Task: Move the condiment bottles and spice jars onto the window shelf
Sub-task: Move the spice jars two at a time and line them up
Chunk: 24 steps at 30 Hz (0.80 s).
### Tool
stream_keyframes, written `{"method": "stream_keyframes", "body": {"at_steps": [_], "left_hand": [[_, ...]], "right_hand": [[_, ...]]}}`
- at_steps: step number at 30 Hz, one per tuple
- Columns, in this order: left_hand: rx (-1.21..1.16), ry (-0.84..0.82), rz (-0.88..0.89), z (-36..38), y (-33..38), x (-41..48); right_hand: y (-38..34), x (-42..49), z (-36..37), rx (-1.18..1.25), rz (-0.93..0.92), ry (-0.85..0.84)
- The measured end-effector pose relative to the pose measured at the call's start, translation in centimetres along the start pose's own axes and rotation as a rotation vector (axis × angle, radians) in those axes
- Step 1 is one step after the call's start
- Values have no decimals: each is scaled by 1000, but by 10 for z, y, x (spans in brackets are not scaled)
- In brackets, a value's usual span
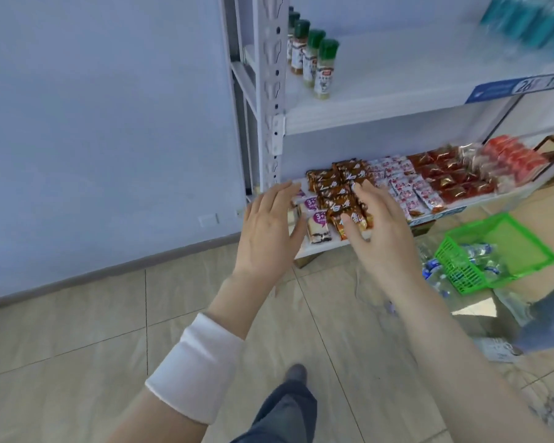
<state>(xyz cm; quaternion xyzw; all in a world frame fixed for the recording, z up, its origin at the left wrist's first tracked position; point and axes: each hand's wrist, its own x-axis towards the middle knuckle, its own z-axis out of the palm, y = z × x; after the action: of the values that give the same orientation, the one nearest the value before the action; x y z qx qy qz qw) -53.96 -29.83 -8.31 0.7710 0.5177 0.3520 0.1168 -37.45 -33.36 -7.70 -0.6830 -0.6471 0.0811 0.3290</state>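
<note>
Looked down at a white metal rack (365, 121) set against a pale wall. Counted five green-capped spice jars (325, 70) upright on the upper shelf (397, 75), lined up near to far at its left end, just beside the perforated upright post (271, 59). Made out blurred teal bottles (531, 20) at the far right of that same shelf.

Held the left hand (269, 228) out before the left end of the lower shelf (320, 247), fingers straight and together, palm turned right, grasping nothing. Held the right hand (378, 231) just beside it to the right, fingers spread and relaxed over a heap of brown snack packets (339, 190), released, gripping nothing; could not tell touching from hovering.

Noted small cake packets with purple labels (317, 228) between the two hands, near the shelf's front edge. Saw white-and-red packets (403, 187) right of the brown ones, then dark red packets (445, 177) further right. Wore a white cuff (199, 369) on the left forearm.

Spotted a green plastic basket (506, 251) on the tiled floor (77, 330) to the right, below the lower shelf, with water bottles (475, 254) lying in and beside it. Glimpsed one dark shoe (296, 372) near the bottom, between the forearms.
</note>
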Motion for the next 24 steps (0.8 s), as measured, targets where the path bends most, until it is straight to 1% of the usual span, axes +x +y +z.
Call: {"method": "stream_keyframes", "body": {"at_steps": [2,5,9,12,14,17,20,24], "left_hand": [[-33,41,9,8,9,40],[-63,82,10,24,16,94],[-77,82,-33,48,20,155],[-78,76,-91,65,18,189],[-76,88,-149,76,15,212],[-86,125,-255,94,11,245],[-84,175,-339,116,8,269],[-70,232,-515,137,12,293]], "right_hand": [[10,43,-11,5,-27,40],[22,97,-22,24,-28,35],[41,157,-31,58,-44,35],[55,194,-33,184,-10,-11],[65,225,-36,316,20,-45],[85,276,-36,447,47,-100],[105,322,-31,528,24,-153],[126,373,-18,582,-41,-272]]}}
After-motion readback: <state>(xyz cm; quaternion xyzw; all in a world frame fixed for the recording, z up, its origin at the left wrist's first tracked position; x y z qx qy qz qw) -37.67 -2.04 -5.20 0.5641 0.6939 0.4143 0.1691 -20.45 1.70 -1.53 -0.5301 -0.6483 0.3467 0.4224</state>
